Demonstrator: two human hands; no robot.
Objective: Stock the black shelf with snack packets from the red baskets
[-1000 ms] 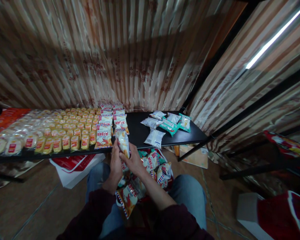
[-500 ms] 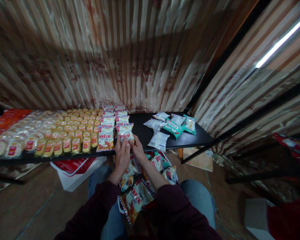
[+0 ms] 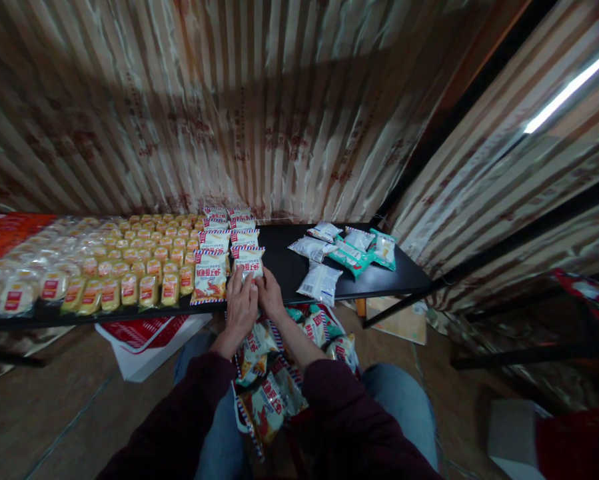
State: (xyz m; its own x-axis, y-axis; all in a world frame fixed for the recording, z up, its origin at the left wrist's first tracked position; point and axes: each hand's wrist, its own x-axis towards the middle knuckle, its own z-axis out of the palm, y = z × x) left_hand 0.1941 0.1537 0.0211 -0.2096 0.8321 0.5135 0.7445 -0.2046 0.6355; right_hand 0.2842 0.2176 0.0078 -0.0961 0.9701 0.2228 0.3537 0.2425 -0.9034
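Both hands are on a white snack bag with red lettering, at the front of the right-hand column of bags. My left hand covers its lower front, the fingers close together over it. On the bag's right edge, my right hand grips with bent fingers; the thumb is partly hidden. Directly left lies a matching snack bag with a red picture. More such bags run back behind it. Between my knees, under my forearms, is a container of loose snack bags.
Rows of small yellow packaged cakes and round wrapped cakes cover the black table to the left. White packs and green packs lie loosely at its right. A white box stands below.
The view has shifted slightly. Both hands stay on the same bag, which lies a little straighter beside its neighbour; my left fingers lie flatter over its lower front.
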